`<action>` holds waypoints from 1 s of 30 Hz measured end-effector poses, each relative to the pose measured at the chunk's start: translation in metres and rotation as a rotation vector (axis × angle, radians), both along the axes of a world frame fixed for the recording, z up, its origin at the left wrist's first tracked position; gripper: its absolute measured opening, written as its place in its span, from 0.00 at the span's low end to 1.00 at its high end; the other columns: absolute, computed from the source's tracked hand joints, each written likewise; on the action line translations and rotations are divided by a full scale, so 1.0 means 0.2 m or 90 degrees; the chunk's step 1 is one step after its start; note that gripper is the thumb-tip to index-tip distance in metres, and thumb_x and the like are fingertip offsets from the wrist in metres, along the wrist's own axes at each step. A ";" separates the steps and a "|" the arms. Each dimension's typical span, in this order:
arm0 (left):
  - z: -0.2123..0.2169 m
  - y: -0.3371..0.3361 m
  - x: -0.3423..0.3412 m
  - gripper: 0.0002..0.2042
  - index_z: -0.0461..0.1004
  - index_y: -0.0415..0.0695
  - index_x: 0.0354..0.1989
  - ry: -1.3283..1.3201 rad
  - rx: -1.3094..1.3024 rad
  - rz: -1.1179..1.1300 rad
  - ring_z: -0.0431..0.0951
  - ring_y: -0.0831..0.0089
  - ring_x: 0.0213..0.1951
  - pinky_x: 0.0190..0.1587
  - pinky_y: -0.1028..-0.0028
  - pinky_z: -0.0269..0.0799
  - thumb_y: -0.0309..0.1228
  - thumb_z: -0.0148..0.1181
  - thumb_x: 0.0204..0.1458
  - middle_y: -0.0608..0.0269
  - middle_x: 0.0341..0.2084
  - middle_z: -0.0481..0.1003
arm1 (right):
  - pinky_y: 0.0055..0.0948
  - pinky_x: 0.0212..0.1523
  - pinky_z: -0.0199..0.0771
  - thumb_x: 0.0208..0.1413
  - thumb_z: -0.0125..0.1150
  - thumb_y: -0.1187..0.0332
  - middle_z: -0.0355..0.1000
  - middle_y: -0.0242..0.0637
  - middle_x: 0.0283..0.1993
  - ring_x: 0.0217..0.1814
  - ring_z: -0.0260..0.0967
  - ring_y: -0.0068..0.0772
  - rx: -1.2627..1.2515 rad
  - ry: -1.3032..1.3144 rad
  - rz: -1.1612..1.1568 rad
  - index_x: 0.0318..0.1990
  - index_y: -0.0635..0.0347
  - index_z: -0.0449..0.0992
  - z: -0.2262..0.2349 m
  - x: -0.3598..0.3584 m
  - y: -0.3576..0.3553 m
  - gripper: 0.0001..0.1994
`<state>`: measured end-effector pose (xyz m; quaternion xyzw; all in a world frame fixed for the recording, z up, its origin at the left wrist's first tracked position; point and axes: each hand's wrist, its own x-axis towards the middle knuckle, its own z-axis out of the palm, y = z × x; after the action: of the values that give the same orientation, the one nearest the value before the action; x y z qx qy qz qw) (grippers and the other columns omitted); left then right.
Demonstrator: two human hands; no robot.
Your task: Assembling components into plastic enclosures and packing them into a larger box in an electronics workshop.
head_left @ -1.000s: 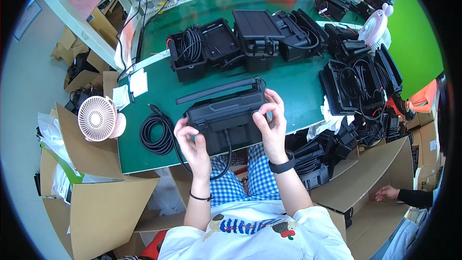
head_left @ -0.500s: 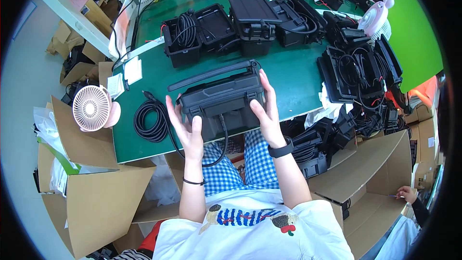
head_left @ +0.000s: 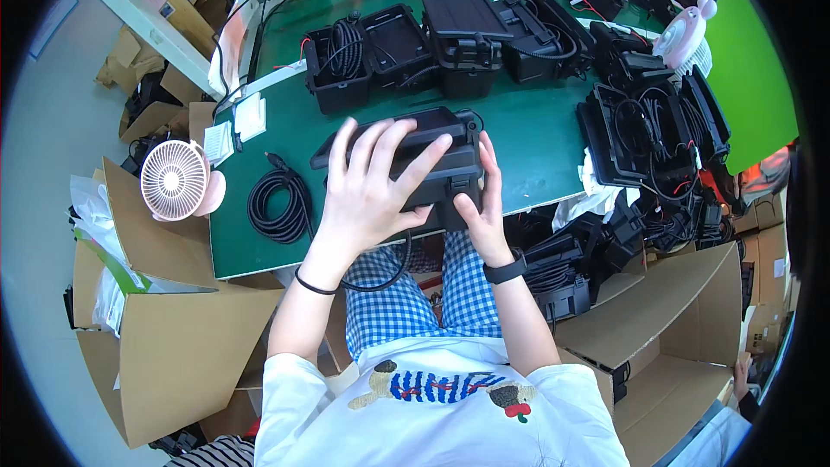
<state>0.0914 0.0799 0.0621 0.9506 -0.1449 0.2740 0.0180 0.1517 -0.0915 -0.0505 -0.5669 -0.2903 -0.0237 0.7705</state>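
Note:
A black plastic case [head_left: 450, 173] is at the front edge of the green table, its latched side facing me. My left hand [head_left: 373, 175] lies across its top with fingers spread, hiding much of the lid. Against the right side, the fingers and thumb of my right hand [head_left: 486, 207] grip the case near a latch. A black cable [head_left: 406, 259] hangs from the front of the case over my lap. To the left, a coil of black cable [head_left: 278, 206] rests on the table.
Several black cases with cables, including an open case [head_left: 337, 91], stand along the back and right. A pink fan [head_left: 173, 180] is at the left. Cardboard boxes [head_left: 177, 355] flank me on both sides. Another person's hand [head_left: 742, 376] touches a box at far right.
My left hand has moved from the left side of the case onto its top. The raised top piece is now lower against the case. My right hand stays at the right side.

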 end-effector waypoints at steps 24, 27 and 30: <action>-0.26 0.18 -0.38 0.10 0.71 0.39 0.44 -0.357 -0.467 0.240 0.72 0.65 0.43 0.49 0.67 0.69 0.19 0.56 0.54 0.57 0.39 0.72 | 0.21 0.56 0.71 0.66 0.50 0.72 0.71 0.32 0.52 0.53 0.69 0.21 0.121 0.268 -0.067 0.52 0.59 0.71 0.00 0.03 -0.12 0.09; -0.30 0.43 -0.28 0.24 0.70 0.38 0.52 -0.154 -0.299 0.485 0.75 0.60 0.43 0.50 0.64 0.69 0.38 0.67 0.50 0.51 0.41 0.74 | 0.16 0.42 0.76 0.66 0.51 0.70 0.71 0.28 0.46 0.44 0.71 0.14 0.166 0.308 -0.057 0.52 0.57 0.69 -0.01 0.02 -0.10 0.10; -0.37 0.50 -0.25 0.29 0.66 0.41 0.61 0.146 -0.151 0.588 0.77 0.55 0.46 0.52 0.62 0.70 0.40 0.64 0.52 0.50 0.41 0.77 | 0.16 0.42 0.75 0.66 0.51 0.69 0.71 0.27 0.45 0.43 0.70 0.14 0.146 0.309 -0.072 0.52 0.56 0.68 -0.02 0.01 -0.10 0.10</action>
<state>0.0414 0.1798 -0.0112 0.9310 0.3267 0.1618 0.0188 0.1542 -0.1113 -0.0537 -0.4805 -0.0607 0.0374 0.8741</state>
